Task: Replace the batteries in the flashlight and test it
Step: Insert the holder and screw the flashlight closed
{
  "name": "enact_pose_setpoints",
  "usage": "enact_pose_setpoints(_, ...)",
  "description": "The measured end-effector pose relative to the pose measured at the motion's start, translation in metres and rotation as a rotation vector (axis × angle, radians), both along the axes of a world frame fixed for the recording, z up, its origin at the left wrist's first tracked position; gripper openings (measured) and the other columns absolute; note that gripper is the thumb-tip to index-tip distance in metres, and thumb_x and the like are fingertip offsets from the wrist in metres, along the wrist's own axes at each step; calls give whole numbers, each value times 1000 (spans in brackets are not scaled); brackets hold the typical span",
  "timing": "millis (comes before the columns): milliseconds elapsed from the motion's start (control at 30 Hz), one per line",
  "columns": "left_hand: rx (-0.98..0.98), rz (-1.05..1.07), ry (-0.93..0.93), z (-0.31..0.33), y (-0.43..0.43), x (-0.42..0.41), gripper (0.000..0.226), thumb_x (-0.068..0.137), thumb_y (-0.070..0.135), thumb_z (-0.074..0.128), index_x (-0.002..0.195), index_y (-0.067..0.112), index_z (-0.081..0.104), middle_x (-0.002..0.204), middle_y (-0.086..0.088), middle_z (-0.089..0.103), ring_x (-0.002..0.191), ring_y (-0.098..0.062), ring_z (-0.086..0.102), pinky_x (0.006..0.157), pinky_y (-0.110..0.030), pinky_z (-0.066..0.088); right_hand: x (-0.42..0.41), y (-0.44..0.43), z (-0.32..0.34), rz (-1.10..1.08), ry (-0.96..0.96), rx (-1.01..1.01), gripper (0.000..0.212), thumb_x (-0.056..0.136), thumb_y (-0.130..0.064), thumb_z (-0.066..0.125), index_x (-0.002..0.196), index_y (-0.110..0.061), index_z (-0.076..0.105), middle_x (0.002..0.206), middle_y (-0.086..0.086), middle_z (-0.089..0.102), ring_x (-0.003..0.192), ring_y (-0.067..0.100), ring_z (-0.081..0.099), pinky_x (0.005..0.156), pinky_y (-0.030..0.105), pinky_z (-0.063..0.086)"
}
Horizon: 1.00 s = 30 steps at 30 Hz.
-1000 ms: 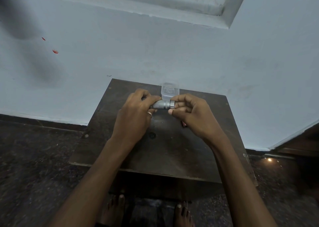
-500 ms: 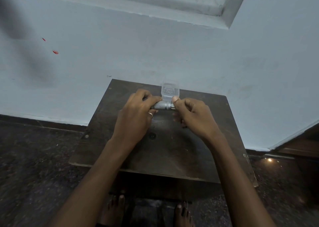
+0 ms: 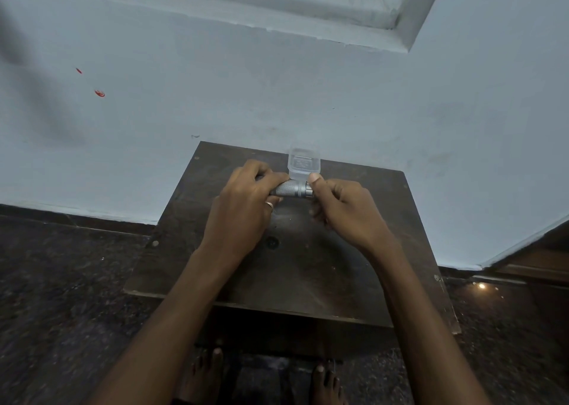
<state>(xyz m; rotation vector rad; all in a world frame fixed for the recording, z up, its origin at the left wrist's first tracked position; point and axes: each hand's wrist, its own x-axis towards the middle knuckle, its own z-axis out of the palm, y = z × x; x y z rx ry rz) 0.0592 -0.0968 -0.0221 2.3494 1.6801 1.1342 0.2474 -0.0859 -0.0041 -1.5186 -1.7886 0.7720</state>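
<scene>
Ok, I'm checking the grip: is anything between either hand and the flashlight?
Nothing visible. The left hand grips the flashlight and the right hand pinches its end directly. The clear box stands behind them on the table.

One flashlight (image 3: pixel 292 189), perhaps one plastic box (image 3: pixel 304 164)

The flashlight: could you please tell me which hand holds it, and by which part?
Both. The left hand grips the flashlight by the left of its barrel; the right hand pinches its right end.
</scene>
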Motion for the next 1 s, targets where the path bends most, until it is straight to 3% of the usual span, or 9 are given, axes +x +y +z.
enact_pose_setpoints(167, 0, 15, 0, -1, 1, -2, 41, 82, 8, 73, 120, 22, 67, 110, -4, 58, 99, -22, 56, 64, -45, 56, 6, 4, -1, 61, 159, -37, 12, 91, -33, 72, 100, -26, 69, 83, 2, 72, 67, 3, 63, 59, 18, 50)
enact_pose_setpoints(267, 6, 17, -6, -1, 1, -3, 42, 81, 8, 73, 119, 23, 66, 110, -3, 58, 99, -23, 56, 64, -46, 56, 7, 6, -2, 119, 221, -41, 21, 87, -14, 78, 104, -23, 69, 85, 0, 72, 69, 5, 63, 59, 16, 48)
enact_pose_setpoints(333, 5, 16, -9, -1, 1, -2, 43, 81, 8, 73, 120, 25, 66, 110, -2, 58, 99, -22, 56, 63, -45, 57, 6, 5, -1, 93, 176, -28, 8, 89, -21, 75, 96, -20, 70, 79, -2, 71, 64, 6, 60, 58, 22, 48)
enact_pose_setpoints(533, 15, -5, -5, -1, 1, 1, 41, 82, 9, 73, 121, 23, 66, 110, -1, 58, 99, -19, 55, 65, -41, 56, -2, -2, 3, -18, -4, -7, 58, 102, -53, 44, 67, -12, 67, 61, -2, 71, 50, 1, 61, 61, 26, 49)
enact_pose_setpoints(633, 10, 2, -9, -1, 1, 0, 41, 82, 9, 73, 121, 23, 66, 110, -1, 58, 99, -19, 55, 65, -42, 56, -1, -2, 3, -26, 30, -12, 44, 98, -52, 53, 80, -15, 69, 70, -1, 72, 57, 2, 61, 60, 30, 52)
enact_pose_setpoints(733, 2, 15, -8, -1, 1, -1, 43, 81, 7, 73, 120, 23, 66, 111, -2, 58, 100, -21, 56, 64, -45, 56, 3, 1, 3, 60, 180, -41, 16, 89, -29, 75, 103, -23, 69, 80, -3, 70, 65, 2, 61, 58, 18, 49)
enact_pose_setpoints(833, 3, 19, -12, 0, 0, -1, 42, 81, 8, 72, 119, 24, 66, 110, -2, 58, 101, -22, 55, 64, -45, 56, 5, 4, 1, 91, 217, -40, 17, 86, -16, 78, 100, -22, 71, 80, -6, 71, 66, 0, 62, 58, 14, 47)
enact_pose_setpoints(900, 0, 16, -10, -1, 0, -1, 43, 81, 8, 73, 120, 25, 66, 111, -1, 58, 101, -21, 55, 65, -44, 56, 4, 3, 1, 62, 159, -28, 8, 89, -24, 75, 92, -18, 71, 76, 3, 71, 64, 6, 60, 57, 24, 49)
enact_pose_setpoints(1000, 9, 8, 0, -1, 0, -1, 43, 82, 9, 73, 121, 24, 65, 111, -1, 57, 100, -19, 55, 65, -42, 57, 0, 1, 1, 0, 23, -5, 41, 97, -43, 60, 76, -9, 69, 67, 6, 71, 55, 6, 60, 63, 33, 53)
